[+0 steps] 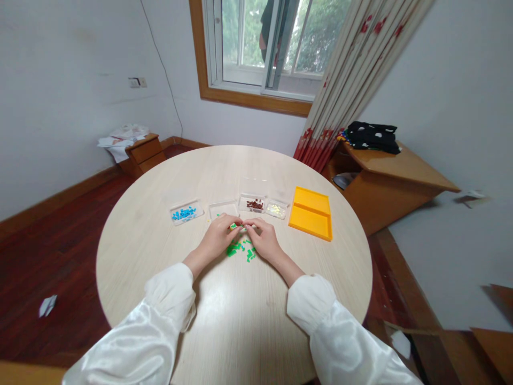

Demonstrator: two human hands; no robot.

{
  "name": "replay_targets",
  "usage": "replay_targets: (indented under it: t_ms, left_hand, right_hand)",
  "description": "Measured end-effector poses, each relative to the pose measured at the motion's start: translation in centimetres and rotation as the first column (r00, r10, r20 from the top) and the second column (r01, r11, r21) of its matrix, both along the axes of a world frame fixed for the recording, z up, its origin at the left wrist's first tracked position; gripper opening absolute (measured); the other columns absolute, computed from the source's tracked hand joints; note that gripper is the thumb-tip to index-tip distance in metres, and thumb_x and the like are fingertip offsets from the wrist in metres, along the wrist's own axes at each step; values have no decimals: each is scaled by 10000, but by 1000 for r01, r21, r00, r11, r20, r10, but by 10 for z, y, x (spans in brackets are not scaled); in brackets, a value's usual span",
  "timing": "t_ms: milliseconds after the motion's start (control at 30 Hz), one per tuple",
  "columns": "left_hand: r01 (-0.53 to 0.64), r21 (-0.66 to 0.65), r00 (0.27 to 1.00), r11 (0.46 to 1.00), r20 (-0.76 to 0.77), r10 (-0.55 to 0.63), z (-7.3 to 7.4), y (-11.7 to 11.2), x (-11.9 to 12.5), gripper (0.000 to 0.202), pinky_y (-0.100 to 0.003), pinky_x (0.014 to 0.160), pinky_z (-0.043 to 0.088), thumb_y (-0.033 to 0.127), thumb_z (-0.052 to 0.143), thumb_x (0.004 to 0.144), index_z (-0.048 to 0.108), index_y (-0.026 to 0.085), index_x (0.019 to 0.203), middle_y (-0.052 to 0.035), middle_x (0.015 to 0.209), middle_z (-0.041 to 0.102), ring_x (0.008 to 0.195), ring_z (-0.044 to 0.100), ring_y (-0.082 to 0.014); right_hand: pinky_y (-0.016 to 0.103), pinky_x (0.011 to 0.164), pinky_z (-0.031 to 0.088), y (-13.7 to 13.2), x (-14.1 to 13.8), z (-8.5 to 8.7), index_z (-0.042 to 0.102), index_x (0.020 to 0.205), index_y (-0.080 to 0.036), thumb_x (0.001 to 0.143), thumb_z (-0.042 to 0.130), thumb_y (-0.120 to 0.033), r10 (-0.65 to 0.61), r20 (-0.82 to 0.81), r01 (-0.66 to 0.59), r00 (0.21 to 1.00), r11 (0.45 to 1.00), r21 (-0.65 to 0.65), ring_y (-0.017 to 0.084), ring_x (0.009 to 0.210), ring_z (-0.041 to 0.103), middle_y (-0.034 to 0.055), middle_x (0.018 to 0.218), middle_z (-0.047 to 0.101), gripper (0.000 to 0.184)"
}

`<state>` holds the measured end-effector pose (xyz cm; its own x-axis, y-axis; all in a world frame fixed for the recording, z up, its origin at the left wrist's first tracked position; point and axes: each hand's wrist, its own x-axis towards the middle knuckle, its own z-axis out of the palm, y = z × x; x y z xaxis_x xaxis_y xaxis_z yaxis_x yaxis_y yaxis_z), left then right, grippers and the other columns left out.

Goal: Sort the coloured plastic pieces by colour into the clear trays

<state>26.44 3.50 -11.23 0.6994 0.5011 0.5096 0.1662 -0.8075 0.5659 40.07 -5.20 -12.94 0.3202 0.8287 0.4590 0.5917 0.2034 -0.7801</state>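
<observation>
Over the middle of the round table, my left hand (219,233) and my right hand (264,236) meet at the fingertips. Both are closed in a pinch around something too small to name. Loose green pieces (234,249), like tiny building bricks, lie scattered on the tabletop between and below the hands. Just beyond the left hand stands a clear plastic tray (218,206), partly hidden by my fingers. Behind the right hand are a clear tray of dark brown pieces (255,204) and another of pale yellow pieces (276,209).
A clear tray of blue pieces (184,214) sits to the left on the table (236,321). On the right lies an open yellow case (310,213) with two halves. Beyond the table are a window, a curtain (352,75) and a wooden cabinet (393,171) with black cloth on top.
</observation>
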Motion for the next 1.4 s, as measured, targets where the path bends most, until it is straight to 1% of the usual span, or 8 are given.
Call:
replay_targets:
  t_ms: [67,200,333,700,900,1167,1267,1400]
  left_hand:
    - [-46,-11,999,999,29,47,-1,6,-2,105,-283,695,457,180,550,804,643,175,852,-40,814,668,746,574,-156]
    - [-258,-35,965,966,35,259,-7,26,-8,117,-309,740,453,168,536,780,650,161,804,-52,826,679,763,579,-174]
    - [-397,-30,918,917,-15,397,-15,41,-14,131,-328,764,442,186,526,771,654,159,784,-55,816,683,771,583,-191]
    - [-456,26,886,890,-78,456,-19,43,-15,165,-344,753,426,186,497,778,659,157,792,-68,809,684,758,582,-210]
    - [-390,39,920,920,-17,391,-16,37,-12,145,-331,749,438,164,504,781,647,157,803,-65,816,679,784,582,-202]
    - [-153,139,987,978,-30,159,-9,22,-5,94,-341,757,433,197,551,804,638,172,830,-57,820,668,808,570,-198]
    - [-39,173,997,984,-55,49,-9,17,-3,109,-336,744,425,220,570,814,638,170,883,-62,848,669,822,569,-198]
    - [22,186,997,982,-78,-8,-7,12,-1,123,-339,739,407,264,575,830,640,175,883,-59,849,676,820,568,-199]
  right_hand:
    - [322,823,438,1,2,-2,675,887,-212,841,507,-170,-30,32,30,999,1000,-8,168,888,604,37,903,696,180]
    - [369,839,375,1,7,-5,673,923,-198,821,531,-134,-110,250,143,962,983,-118,203,928,563,53,918,686,186]
    - [378,838,323,-1,10,-8,675,939,-206,811,567,-148,-82,381,173,921,961,-213,214,972,515,57,956,652,178]
    - [365,827,297,-5,7,-2,647,808,-186,825,568,-149,-42,434,172,900,948,-266,204,957,490,57,929,621,89]
    - [356,826,305,-7,5,5,618,822,-179,834,560,-153,-63,420,165,906,964,-211,200,907,517,45,870,650,65]
    - [348,827,322,-6,5,6,626,835,-191,842,573,-194,-80,345,129,935,984,-119,190,880,549,33,852,671,54]
    - [345,821,328,-5,4,5,626,816,-197,842,576,-208,-80,303,114,950,989,-95,184,865,556,25,836,672,57]
    - [338,807,341,-4,0,6,630,799,-196,826,601,-218,-64,231,86,971,993,-86,173,837,568,19,821,675,45]
